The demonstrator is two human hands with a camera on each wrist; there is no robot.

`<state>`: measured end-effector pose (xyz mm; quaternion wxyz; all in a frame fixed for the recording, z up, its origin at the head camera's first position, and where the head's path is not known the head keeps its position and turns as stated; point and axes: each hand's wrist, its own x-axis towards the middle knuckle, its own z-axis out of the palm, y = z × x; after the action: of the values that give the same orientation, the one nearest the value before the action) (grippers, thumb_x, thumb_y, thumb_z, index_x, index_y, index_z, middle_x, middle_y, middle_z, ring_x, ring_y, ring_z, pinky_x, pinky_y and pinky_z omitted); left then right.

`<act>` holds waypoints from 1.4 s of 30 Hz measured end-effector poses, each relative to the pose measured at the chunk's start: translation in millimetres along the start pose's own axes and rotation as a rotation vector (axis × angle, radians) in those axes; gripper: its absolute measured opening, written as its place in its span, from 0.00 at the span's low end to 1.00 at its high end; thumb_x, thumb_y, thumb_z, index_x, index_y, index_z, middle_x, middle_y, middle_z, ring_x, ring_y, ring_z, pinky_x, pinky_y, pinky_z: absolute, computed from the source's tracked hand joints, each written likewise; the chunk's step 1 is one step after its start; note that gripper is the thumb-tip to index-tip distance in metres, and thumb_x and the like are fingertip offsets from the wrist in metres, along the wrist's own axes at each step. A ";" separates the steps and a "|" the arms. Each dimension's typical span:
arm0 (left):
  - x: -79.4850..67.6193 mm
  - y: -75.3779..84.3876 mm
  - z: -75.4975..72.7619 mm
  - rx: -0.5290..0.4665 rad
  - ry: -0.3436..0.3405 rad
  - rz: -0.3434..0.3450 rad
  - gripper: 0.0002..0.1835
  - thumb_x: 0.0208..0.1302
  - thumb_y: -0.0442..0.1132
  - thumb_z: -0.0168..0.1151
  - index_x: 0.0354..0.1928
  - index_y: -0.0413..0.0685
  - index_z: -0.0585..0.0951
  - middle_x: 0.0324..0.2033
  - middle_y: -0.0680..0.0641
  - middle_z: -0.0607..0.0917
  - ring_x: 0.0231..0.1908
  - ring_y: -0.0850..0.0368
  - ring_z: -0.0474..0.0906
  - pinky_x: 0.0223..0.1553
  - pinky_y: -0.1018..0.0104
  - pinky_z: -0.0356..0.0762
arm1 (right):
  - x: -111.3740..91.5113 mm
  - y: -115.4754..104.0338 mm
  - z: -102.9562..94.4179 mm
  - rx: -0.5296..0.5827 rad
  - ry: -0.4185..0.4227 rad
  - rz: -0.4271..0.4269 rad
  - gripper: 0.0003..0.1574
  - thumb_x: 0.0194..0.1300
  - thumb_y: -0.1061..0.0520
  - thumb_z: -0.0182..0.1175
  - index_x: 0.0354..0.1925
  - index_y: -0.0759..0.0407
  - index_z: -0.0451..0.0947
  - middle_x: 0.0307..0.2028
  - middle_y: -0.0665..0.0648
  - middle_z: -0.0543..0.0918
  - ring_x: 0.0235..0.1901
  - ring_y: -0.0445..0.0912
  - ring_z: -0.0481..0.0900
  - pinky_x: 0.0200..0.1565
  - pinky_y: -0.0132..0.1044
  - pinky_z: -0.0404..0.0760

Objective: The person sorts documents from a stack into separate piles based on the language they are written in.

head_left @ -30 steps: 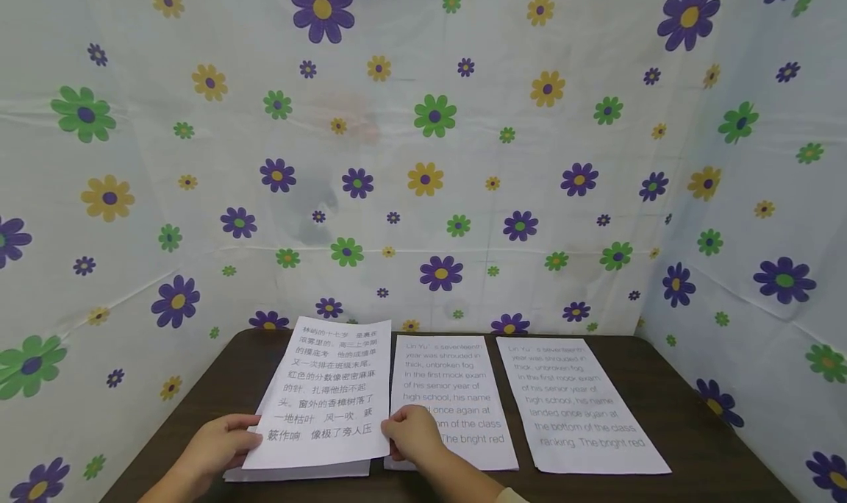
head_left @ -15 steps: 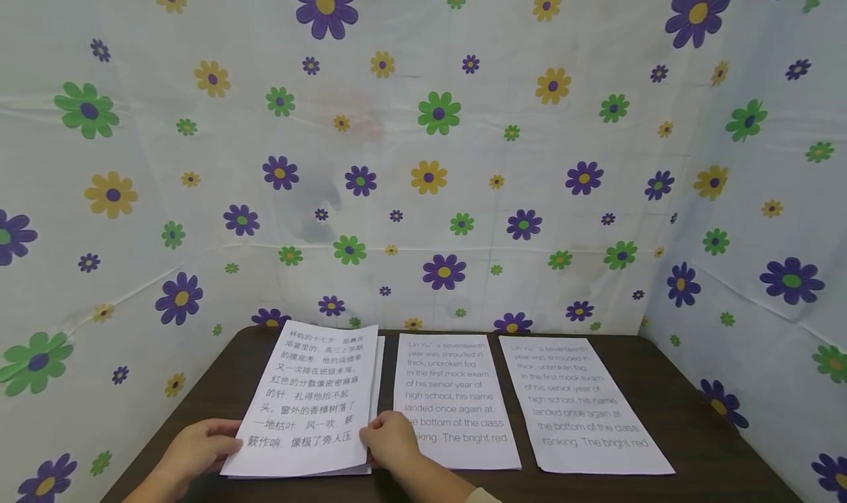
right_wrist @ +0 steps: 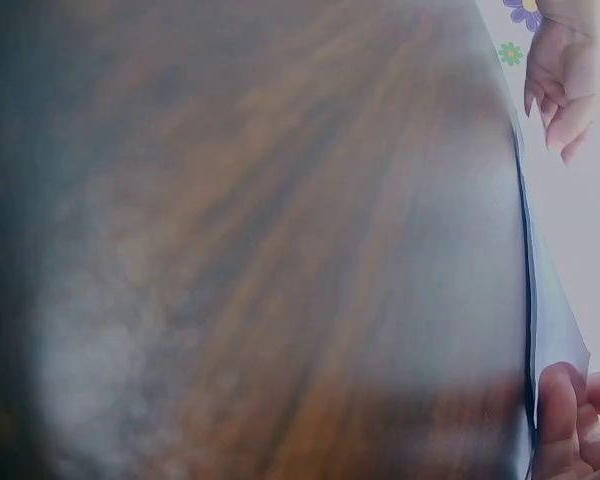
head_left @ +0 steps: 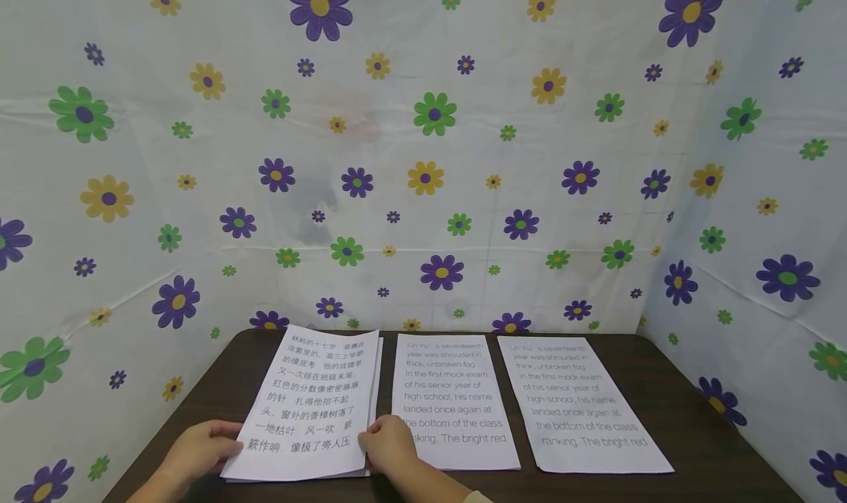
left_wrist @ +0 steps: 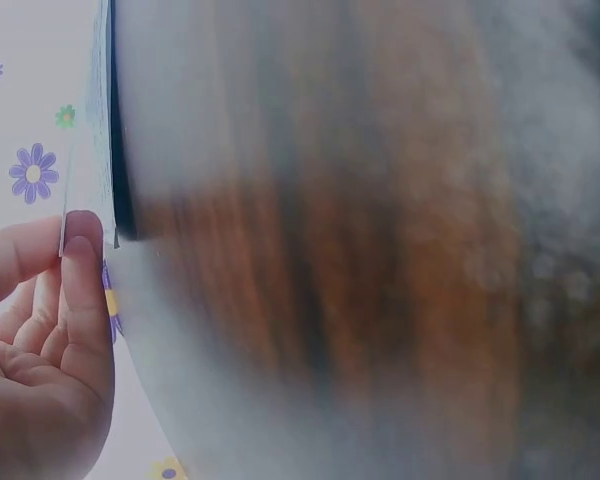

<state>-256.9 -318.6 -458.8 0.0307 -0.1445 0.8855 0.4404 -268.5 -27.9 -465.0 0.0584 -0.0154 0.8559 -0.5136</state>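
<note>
A white paper sheet printed with Chinese characters (head_left: 307, 396) lies over a paper stack (head_left: 376, 385) at the table's left, its top edge slightly curved. My left hand (head_left: 198, 451) pinches the sheet's lower left edge. In the left wrist view, the thumb and a finger of the left hand (left_wrist: 45, 345) meet on that thin edge, apart from the thicker stack (left_wrist: 102, 130). On the opposite side, my right hand (head_left: 389, 446) pinches the lower right edge. The right wrist view shows the right hand (right_wrist: 570, 430) at the sheet's corner. Most of the stack below is hidden.
Two more papers with English text lie to the right: a middle one (head_left: 450, 400) close to my right hand, and a right one (head_left: 585, 407). They rest on a dark brown table (head_left: 688, 407). A flower-patterned cloth (head_left: 490, 216) stands behind and at both sides.
Both hands have carried the Chinese-text sheet left and down, so it now covers more of the stack. Over the last half second it has barely moved. The English papers stay put.
</note>
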 end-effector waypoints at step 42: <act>-5.1 6.3 4.2 0.180 0.007 0.014 0.25 0.50 0.44 0.54 0.41 0.26 0.74 0.22 0.46 0.76 0.23 0.56 0.69 0.21 0.66 0.70 | -16.5 -9.0 -8.3 -0.125 -0.067 -0.047 0.13 0.50 0.55 0.53 0.18 0.63 0.72 0.04 0.51 0.73 0.04 0.39 0.70 0.10 0.30 0.72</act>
<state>-254.2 -310.5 -455.7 0.0375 -0.1366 0.9227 0.3587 -253.4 -23.4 -451.8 0.0740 -0.0565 0.8831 -0.4598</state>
